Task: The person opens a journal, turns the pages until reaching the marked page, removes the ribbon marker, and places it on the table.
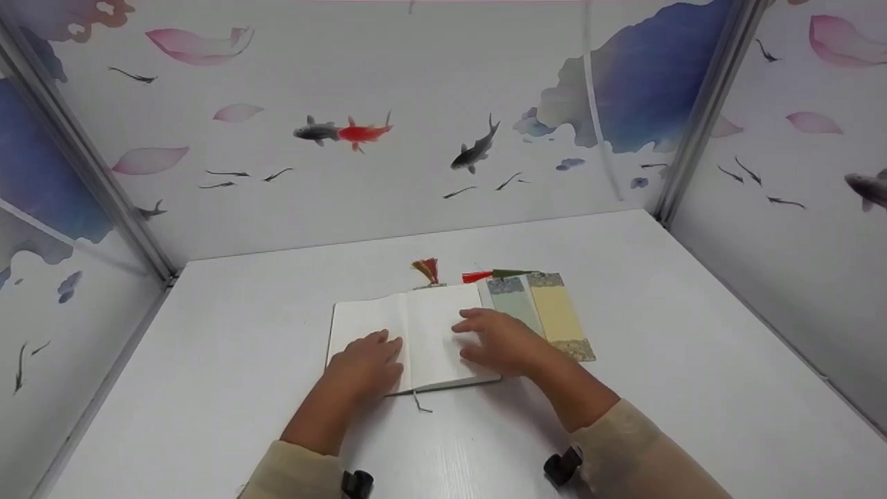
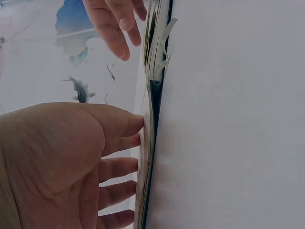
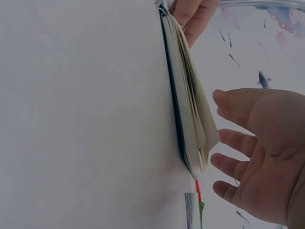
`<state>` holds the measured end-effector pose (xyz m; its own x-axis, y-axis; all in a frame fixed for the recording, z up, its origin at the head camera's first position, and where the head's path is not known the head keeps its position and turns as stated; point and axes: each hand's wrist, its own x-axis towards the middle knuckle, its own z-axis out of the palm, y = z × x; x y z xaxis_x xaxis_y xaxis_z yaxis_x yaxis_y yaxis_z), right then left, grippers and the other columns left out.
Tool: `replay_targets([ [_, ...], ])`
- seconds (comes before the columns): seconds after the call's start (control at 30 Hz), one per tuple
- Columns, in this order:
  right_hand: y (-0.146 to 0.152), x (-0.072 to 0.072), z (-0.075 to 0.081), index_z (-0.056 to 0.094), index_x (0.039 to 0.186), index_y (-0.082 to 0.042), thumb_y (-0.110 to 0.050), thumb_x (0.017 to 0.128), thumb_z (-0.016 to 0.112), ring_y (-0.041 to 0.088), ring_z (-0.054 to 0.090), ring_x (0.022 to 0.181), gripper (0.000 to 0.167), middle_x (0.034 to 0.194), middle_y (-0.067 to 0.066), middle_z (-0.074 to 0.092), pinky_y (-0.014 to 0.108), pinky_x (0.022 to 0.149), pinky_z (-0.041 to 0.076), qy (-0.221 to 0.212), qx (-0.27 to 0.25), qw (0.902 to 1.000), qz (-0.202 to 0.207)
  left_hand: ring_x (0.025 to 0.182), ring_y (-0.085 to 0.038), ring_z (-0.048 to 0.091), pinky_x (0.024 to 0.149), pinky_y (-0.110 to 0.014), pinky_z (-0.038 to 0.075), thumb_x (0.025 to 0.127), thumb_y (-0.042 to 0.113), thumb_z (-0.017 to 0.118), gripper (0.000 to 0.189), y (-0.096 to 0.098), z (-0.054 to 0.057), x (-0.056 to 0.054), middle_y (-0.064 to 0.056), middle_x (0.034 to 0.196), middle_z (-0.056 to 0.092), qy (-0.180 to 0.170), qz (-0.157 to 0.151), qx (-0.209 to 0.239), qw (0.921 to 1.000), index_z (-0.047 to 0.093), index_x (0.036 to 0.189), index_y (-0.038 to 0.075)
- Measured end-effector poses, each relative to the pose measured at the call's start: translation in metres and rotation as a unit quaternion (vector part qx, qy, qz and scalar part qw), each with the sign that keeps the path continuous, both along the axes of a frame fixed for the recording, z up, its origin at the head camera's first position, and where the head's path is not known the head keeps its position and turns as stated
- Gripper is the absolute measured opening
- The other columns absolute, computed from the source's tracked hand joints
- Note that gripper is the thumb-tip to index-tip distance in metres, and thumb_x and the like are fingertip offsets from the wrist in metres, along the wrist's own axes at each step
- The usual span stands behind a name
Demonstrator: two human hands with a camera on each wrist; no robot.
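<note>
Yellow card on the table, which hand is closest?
Right. The right hand is over the notebook's right page, beside the yellow card; the left hand is at the left page, farther away.

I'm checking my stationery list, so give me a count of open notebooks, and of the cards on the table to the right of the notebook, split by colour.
Open notebook: 1
Green card: 1
Yellow card: 1
Total: 3
</note>
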<state>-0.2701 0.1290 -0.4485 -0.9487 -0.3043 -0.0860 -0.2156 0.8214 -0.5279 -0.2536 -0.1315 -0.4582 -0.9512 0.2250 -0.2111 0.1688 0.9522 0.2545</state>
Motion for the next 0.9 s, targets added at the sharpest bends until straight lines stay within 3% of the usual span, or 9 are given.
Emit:
replay_targets([
  [0.13, 0.0006, 0.0013, -0.0037, 0.074, 0.139, -0.026, -0.028, 0.100, 0.075, 0.026, 0.046, 0.157, 0.038, 0.162, -0.004, 0.057, 0.053, 0.129, 0.037, 0.021, 0.046, 0.9981, 0.035, 0.163, -0.036, 0.035, 0.129, -0.062, 0.034, 0.111, 0.035, 0.049, 0.055, 0.0015, 0.0005, 0.0000, -0.008, 0.175, 0.038, 0.000, 0.000, 0.003, 1.0000, 0.047, 0.163, 0.020],
  [0.4, 0.0020, -0.0007, -0.0078, 0.080, 0.130, -0.024, -0.027, 0.100, 0.075, 0.028, 0.055, 0.150, 0.031, 0.153, 0.000, 0.066, 0.053, 0.126, 0.041, 0.016, 0.066, 0.9959, 0.060, 0.163, -0.037, 0.035, 0.129, -0.062, 0.033, 0.111, 0.035, 0.051, 0.055, -0.0005, 0.0014, 0.0022, -0.009, 0.175, 0.038, -0.002, 0.001, 0.006, 1.0000, 0.047, 0.164, 0.020],
  [0.7, 0.0053, -0.0018, -0.0078, 0.078, 0.134, -0.024, -0.030, 0.098, 0.077, 0.027, 0.055, 0.150, 0.036, 0.154, -0.001, 0.065, 0.054, 0.126, 0.041, 0.020, 0.090, 0.9929, 0.075, 0.163, -0.036, 0.034, 0.129, -0.063, 0.033, 0.110, 0.035, 0.053, 0.055, -0.0006, 0.0004, 0.0016, -0.008, 0.175, 0.038, -0.004, 0.010, 0.017, 0.9998, 0.047, 0.163, 0.021],
  [0.9, 0.0078, 0.0010, -0.0020, 0.080, 0.129, -0.025, -0.039, 0.089, 0.087, 0.025, 0.058, 0.146, 0.044, 0.149, -0.004, 0.068, 0.052, 0.123, 0.044, 0.010, 0.103, 0.9917, 0.076, 0.163, -0.035, 0.034, 0.130, -0.062, 0.032, 0.110, 0.036, 0.053, 0.055, 0.0006, 0.0005, 0.0024, -0.007, 0.175, 0.038, -0.003, 0.014, 0.018, 0.9997, 0.048, 0.163, 0.022],
])
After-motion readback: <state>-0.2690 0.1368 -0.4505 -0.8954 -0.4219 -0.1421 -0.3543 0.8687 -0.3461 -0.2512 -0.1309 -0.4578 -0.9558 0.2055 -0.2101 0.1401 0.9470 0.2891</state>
